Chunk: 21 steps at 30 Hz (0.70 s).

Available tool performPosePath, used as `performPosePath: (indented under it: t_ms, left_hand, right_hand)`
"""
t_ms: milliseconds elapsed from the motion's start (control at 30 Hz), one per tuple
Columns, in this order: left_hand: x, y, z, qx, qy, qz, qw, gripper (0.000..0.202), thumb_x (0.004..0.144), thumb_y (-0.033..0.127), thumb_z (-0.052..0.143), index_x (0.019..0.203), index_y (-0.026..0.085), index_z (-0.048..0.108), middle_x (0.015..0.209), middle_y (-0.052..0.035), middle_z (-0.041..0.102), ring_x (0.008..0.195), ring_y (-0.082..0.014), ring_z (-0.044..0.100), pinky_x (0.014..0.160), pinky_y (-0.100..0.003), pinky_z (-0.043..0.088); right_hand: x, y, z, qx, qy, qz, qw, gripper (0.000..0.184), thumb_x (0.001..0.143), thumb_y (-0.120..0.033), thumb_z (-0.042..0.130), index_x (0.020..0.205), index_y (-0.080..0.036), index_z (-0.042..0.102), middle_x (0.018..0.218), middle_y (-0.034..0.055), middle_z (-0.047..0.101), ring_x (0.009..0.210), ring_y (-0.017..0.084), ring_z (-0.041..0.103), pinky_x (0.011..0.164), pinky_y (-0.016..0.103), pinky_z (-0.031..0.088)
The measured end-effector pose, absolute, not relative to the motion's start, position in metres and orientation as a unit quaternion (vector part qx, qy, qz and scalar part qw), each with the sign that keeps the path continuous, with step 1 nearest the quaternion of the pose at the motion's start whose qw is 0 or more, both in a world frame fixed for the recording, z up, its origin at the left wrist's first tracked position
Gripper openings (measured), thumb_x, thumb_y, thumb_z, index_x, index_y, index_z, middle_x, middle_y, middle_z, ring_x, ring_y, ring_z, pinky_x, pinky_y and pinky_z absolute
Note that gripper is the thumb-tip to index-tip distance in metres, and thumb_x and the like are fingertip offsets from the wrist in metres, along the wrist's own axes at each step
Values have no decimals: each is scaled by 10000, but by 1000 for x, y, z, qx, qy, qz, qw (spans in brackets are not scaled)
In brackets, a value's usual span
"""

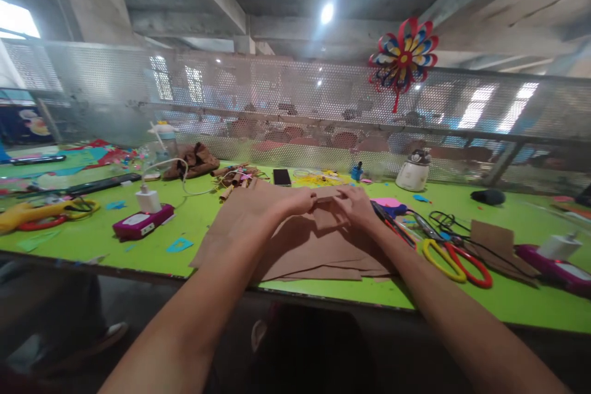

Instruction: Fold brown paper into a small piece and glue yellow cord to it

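Note:
Both of my arms reach forward over a stack of brown kraft paper sheets point(286, 255) on the green table. Between my hands is a small folded piece of brown paper point(329, 197), raised a little above the stack. My left hand point(302, 203) grips its left end with the fingers closed. At its right end, my right hand point(354, 204) pinches it between thumb and fingers. Scissors with yellow and red handles point(457, 263) lie to the right of the stack, beside a glue gun with a blue part point(394, 210).
Purple power strips with white plugs stand at left point(144, 221) and right point(561, 268). A black phone point(282, 177), rolled brown paper pieces point(237, 177) and a white bottle point(414, 171) sit toward the back. Cables cross the table. A perforated metal screen point(277, 92) rises behind it.

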<state>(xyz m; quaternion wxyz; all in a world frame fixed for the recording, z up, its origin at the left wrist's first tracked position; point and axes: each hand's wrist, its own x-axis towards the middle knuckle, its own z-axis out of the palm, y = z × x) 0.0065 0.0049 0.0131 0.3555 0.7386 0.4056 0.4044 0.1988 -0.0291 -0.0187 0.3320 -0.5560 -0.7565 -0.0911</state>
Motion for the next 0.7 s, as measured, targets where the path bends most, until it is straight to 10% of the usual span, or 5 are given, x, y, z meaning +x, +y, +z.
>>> performPosePath:
  t_ms: [400,700]
  left_hand:
    - [-9,-13,13,788,281,281,470,185,744,276,548,598,164,547,607,5,511,551,-102,473,534,-209,388]
    - [-4,-6,-37,719,284,279,570,282,739,422,571,758,154,487,571,47,413,482,-63,374,461,-189,299]
  right_hand:
    - [217,-53,-14,-451,-659,373,473,389,688,-402,637,949,-114,618,865,71,638,754,159,571,683,288,438]
    - [225,-42,-31,-452,-635,425,459,246,625,-304,709,788,-136,634,681,12,571,575,98,460,538,245,339]
